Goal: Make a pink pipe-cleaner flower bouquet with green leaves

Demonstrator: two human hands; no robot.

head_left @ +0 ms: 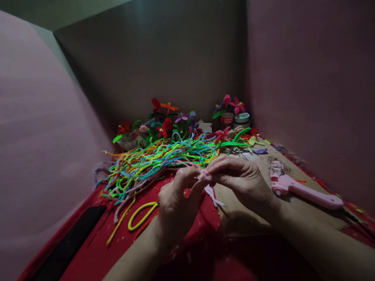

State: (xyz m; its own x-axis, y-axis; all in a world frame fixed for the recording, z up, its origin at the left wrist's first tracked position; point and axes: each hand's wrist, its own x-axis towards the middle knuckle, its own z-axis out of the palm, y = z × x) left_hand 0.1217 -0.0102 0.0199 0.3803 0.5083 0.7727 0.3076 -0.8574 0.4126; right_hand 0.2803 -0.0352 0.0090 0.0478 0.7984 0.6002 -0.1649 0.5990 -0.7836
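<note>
Both hands meet over the front of the table around a small pink fuzzy piece [205, 175], bent from pipe cleaner. My left hand [180, 197] pinches it from the left between thumb and fingers. From the right, my right hand [241, 177] closes thumb and fingertips on its other side. The fingers hide part of the piece. Just below it, pale lilac pipe cleaner ends [213, 197] lie at the edge of a brown board [240, 218]. Behind the hands spreads a heap of colourful pipe cleaners [164, 156].
A pink glue gun [307, 191] lies at the right, its cord running off right. Pipe cleaner flowers [165, 127] and a lidded jar [241, 118] stand at the back. A black strip [70, 242] and a yellow loop [142, 216] rest on the red cloth [117, 257] at left.
</note>
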